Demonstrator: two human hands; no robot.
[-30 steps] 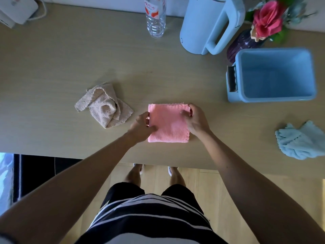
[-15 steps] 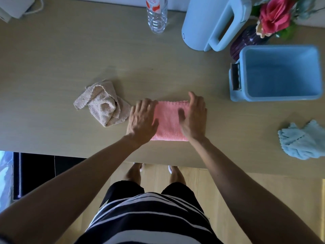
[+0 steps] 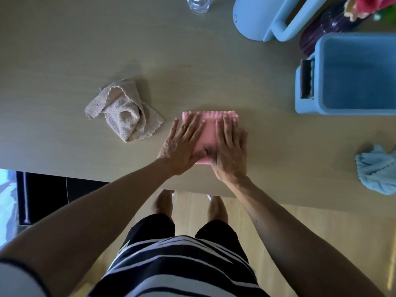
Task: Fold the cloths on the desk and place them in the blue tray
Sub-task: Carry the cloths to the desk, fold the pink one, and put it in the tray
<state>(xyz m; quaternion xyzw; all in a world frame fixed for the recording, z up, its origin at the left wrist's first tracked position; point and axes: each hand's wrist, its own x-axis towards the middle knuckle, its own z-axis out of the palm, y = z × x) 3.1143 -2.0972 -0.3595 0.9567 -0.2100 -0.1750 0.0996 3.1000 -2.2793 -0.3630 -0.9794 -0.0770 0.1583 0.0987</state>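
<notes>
Hands: my left hand and right hand lie flat and open, pressing the pink cloth.
Cloth: soft, light, floppy; I'd pinch its edges.
Tray: blue tray sits right of it.

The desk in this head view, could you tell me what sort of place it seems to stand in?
Probably a home or small office: a wooden desk against a wall, carrying a blue kettle, a vase of flowers and a water bottle, above a wood floor.

A folded pink cloth lies flat near the desk's front edge. A crumpled beige cloth sits left, a bunched light-blue cloth far right, the blue tray empty behind.
</notes>
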